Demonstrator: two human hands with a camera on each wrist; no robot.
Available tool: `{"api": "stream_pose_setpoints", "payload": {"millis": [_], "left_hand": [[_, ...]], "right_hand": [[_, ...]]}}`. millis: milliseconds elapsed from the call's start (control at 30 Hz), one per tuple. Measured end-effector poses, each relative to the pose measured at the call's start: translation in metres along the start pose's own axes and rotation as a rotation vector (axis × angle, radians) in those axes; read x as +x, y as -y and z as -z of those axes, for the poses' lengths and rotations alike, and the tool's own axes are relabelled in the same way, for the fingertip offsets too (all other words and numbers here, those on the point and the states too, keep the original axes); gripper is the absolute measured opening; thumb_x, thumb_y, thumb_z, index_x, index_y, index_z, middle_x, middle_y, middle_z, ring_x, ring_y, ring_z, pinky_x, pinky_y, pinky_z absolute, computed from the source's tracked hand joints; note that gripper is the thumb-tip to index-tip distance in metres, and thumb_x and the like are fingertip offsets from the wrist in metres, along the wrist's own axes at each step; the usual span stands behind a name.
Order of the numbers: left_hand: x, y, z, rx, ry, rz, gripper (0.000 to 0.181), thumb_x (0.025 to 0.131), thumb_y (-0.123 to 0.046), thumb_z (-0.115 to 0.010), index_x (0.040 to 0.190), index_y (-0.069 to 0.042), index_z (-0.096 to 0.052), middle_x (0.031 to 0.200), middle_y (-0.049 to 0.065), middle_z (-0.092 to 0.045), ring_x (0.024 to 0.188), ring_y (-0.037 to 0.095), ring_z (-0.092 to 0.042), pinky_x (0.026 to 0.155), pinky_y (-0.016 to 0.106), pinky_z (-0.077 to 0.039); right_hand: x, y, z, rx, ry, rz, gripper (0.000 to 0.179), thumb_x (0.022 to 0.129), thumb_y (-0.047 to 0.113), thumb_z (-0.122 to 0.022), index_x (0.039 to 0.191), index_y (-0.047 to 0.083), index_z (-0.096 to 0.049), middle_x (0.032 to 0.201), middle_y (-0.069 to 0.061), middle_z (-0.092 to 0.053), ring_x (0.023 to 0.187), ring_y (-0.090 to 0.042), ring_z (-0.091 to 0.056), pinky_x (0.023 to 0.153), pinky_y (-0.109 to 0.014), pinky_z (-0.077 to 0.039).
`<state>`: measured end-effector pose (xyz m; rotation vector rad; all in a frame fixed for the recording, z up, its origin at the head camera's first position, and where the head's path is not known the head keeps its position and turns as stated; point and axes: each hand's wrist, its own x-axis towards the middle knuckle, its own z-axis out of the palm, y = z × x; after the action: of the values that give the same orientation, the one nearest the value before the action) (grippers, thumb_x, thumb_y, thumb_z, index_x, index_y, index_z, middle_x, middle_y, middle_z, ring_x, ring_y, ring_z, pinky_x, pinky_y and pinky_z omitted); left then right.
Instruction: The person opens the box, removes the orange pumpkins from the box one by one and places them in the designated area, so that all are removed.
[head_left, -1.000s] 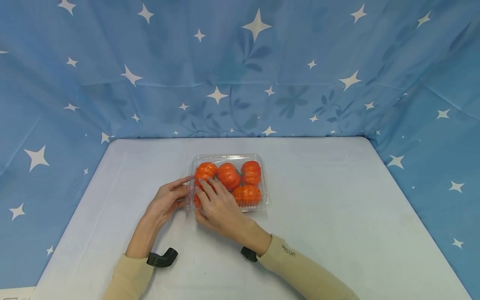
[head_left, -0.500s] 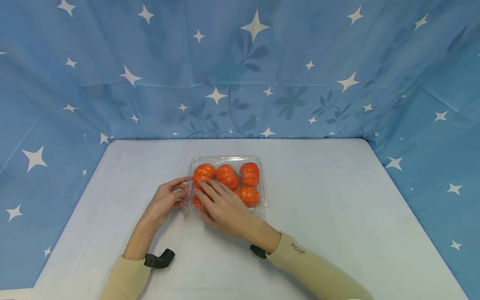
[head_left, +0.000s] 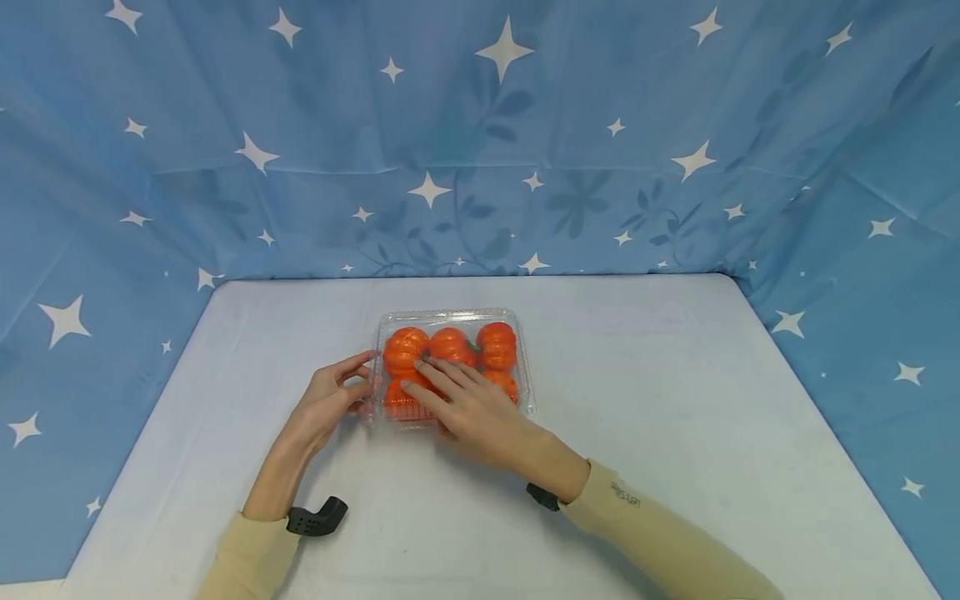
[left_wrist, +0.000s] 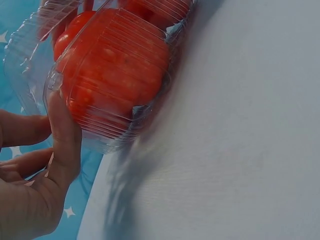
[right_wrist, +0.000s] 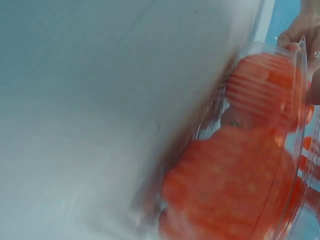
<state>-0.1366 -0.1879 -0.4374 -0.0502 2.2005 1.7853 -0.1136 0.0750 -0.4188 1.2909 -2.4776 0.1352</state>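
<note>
A clear plastic clamshell box (head_left: pixel 452 315) sits on the table, holding several small orange-red pumpkins (head_left: pixel 496 345). At the box's left side, my left hand (head_left: pixel 330 396) pinches the rim near the front corner; its bent thumb shows against the plastic in the left wrist view. My right hand (head_left: pixel 483 425) lies across the lid's front part, coming in from the right. Its index and middle fingers are nearly straight over the lid, and its thumb is mostly hidden below them. The right hand covers part of the front pumpkins. In the right wrist view, the box (right_wrist: pixel 295 100) looks blurred.
The white table (head_left: pixel 675 400) extends around the box on all sides. A blue curtain (head_left: pixel 330 108) with white stars hangs behind it and along both sides. Each wrist wears a black camera mount (head_left: pixel 318 517).
My right hand has slid to the right along the front of the lid, uncovering the front left pumpkin. The left hand stays at the box's left side.
</note>
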Motion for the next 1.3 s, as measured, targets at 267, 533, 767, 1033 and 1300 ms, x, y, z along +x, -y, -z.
{"api": "stream_pose_setpoints", "payload": {"millis": [267, 533, 767, 1033, 1300], "left_hand": [[0.002, -0.001, 0.000, 0.030, 0.010, -0.013, 0.059, 0.099, -0.001, -0.056, 0.156, 0.000, -0.040, 0.115, 0.015, -0.053, 0.069, 0.009, -0.056, 0.064, 0.023, -0.056], [0.003, -0.002, 0.002, 0.086, 0.021, -0.042, 0.059, 0.097, 0.001, -0.054, 0.155, 0.002, -0.040, 0.113, 0.017, -0.054, 0.066, 0.008, -0.056, 0.063, 0.023, -0.056], [0.003, -0.004, 0.003, 0.093, 0.065, -0.053, 0.061, 0.098, -0.001, -0.054, 0.156, 0.002, -0.038, 0.112, 0.017, -0.052, 0.066, 0.010, -0.056, 0.062, 0.025, -0.056], [0.003, -0.006, 0.002, 0.073, 0.076, -0.054, 0.062, 0.098, 0.000, -0.054, 0.157, 0.003, -0.035, 0.114, 0.020, -0.053, 0.061, 0.013, -0.058, 0.062, 0.027, -0.057], [0.003, -0.006, 0.002, 0.070, 0.075, -0.043, 0.061, 0.100, -0.003, -0.055, 0.158, 0.002, -0.034, 0.117, 0.020, -0.053, 0.062, 0.012, -0.057, 0.063, 0.028, -0.058]], "right_hand": [[-0.017, -0.015, 0.006, 0.025, -0.013, -0.018, 0.068, 0.088, 0.019, -0.079, 0.150, 0.019, -0.051, 0.151, -0.011, -0.055, 0.138, -0.029, -0.054, 0.114, -0.044, -0.046], [-0.034, -0.029, 0.010, 0.045, -0.044, -0.006, 0.067, 0.087, 0.019, -0.081, 0.148, 0.016, -0.054, 0.147, -0.012, -0.058, 0.138, -0.031, -0.055, 0.112, -0.044, -0.047], [-0.057, -0.043, 0.011, 0.024, -0.138, -0.010, 0.068, 0.080, 0.015, -0.084, 0.143, 0.010, -0.059, 0.142, -0.013, -0.063, 0.133, -0.031, -0.059, 0.108, -0.047, -0.051], [-0.065, -0.048, 0.008, -0.017, -0.195, -0.077, 0.065, 0.079, 0.022, -0.083, 0.138, 0.007, -0.060, 0.141, -0.022, -0.059, 0.128, -0.041, -0.057, 0.108, -0.053, -0.050], [-0.070, -0.044, 0.013, -0.077, -0.087, -0.345, 0.082, 0.082, 0.046, -0.077, 0.142, -0.004, -0.049, 0.141, -0.037, -0.053, 0.116, -0.051, -0.064, 0.096, -0.058, -0.056]]}}
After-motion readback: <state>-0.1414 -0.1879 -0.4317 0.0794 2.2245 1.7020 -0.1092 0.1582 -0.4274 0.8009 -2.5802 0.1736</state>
